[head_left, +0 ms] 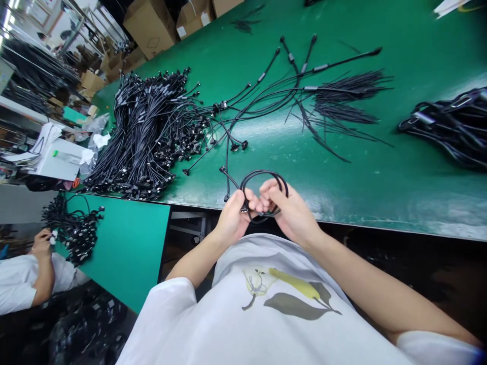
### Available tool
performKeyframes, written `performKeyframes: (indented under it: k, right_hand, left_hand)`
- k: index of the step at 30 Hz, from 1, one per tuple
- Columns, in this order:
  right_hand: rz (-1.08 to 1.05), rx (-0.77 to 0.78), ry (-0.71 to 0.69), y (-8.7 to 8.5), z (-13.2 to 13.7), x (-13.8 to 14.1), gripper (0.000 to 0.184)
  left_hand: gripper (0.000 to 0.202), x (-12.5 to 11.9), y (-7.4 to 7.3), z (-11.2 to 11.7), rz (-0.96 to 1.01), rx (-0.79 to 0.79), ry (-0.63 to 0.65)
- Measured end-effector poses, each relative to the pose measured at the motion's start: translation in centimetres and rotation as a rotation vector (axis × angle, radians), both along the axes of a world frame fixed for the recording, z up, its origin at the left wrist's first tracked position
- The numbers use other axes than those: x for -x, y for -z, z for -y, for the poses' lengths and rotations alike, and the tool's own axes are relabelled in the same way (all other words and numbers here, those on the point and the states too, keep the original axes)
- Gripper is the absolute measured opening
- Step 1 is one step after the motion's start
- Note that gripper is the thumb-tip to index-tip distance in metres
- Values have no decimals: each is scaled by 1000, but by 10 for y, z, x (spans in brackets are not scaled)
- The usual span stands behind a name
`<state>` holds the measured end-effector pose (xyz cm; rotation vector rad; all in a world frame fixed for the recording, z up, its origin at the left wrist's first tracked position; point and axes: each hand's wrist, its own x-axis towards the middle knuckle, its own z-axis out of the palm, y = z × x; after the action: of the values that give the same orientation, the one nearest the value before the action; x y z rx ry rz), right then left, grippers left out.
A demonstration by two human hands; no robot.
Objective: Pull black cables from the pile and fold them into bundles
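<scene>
A black cable [262,173] is looped into a coil between my two hands, just over the front edge of the green table [342,192]. My left hand [234,215] is closed on the coil's left side, close to a connector. Around its right side the fingers of my right hand [291,210] are closed, their tips near those of the left. Beyond my hands, several loose cables [262,104] with plugs and grey labels lie crossed on the table. Thin black ties [348,94] are spread in a bunch at their right.
A large heap of black cables [144,126] covers the table's left part. Bundled cables [452,124] lie at the right. Cardboard boxes [150,28] stand at the back. At the lower left, a co-worker's hand [41,243] is beside another cable pile [76,228] on a lower green table [129,248].
</scene>
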<state>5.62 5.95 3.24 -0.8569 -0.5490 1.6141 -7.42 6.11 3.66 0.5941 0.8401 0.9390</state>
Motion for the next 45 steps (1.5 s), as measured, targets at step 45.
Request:
performKeyframes:
  k: [45]
  right_hand:
    - [9, 65, 173, -4, -17, 12, 45]
  left_hand:
    - [27, 12, 16, 15, -808, -637, 361]
